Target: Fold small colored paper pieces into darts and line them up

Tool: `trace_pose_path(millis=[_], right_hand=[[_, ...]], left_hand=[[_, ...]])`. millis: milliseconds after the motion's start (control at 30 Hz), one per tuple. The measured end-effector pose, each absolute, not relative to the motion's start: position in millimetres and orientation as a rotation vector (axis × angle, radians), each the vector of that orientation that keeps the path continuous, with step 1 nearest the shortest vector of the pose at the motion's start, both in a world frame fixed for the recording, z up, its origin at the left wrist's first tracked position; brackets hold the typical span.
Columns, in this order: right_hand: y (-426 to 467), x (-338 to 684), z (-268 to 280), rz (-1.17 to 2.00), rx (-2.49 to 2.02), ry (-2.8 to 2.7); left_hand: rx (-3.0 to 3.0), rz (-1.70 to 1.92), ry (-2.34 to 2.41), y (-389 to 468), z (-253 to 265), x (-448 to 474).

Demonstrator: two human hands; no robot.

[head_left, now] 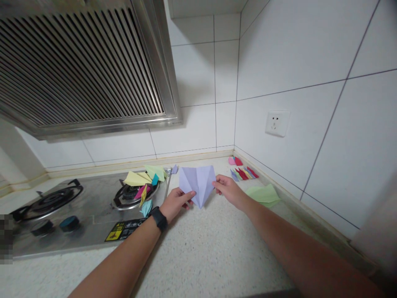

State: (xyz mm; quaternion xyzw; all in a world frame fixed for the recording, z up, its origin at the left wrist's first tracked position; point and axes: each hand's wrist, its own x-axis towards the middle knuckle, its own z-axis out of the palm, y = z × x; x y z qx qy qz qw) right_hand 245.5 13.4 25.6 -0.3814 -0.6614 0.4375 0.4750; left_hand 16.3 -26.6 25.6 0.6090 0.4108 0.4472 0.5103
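Left of the left hand [177,201], a black-and-yellow label [115,235] carries markings too blurred to read. The left hand and right hand [227,188] pinch lilac folded paper [203,182] between them; beyond the right hand lie small coloured papers [241,174].

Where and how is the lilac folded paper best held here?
Probably by its two sides: the left hand from the left, the right hand from the right, each pinching lightly. The lilac folded paper looks thin, with its point toward the person and a crease down its middle, so side grips should avoid squashing the point.
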Motion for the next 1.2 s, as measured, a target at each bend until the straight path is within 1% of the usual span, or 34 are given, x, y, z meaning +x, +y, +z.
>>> trace_pose_path(millis=[167, 367, 600, 767, 933, 1033, 1200], right_hand=[[16, 243, 19, 1.097, -1.003, -1.575], [19, 246, 20, 0.779, -0.955, -1.61], [4, 250, 39, 0.568, -0.817, -1.771], [3, 249, 35, 0.741, -0.773, -1.857], [2, 248, 32, 0.894, -0.725, -1.986], [2, 247, 32, 1.006, -0.779, -1.887], [11, 250, 30, 1.167, -0.837, -1.569]], left_hand=[[1.439, 1.043, 1.021, -27, 25, 17], [1.51, 0.999, 0.891, -28, 19, 20], [1.617, 0.965, 0.822, -28, 17, 18], [1.634, 1.012, 0.805, -30, 25, 18], [1.577, 1.056, 0.925, -30, 29, 17], [1.471, 1.072, 0.974, -31, 32, 17], [1.35, 1.183, 0.979, -29, 33, 14]])
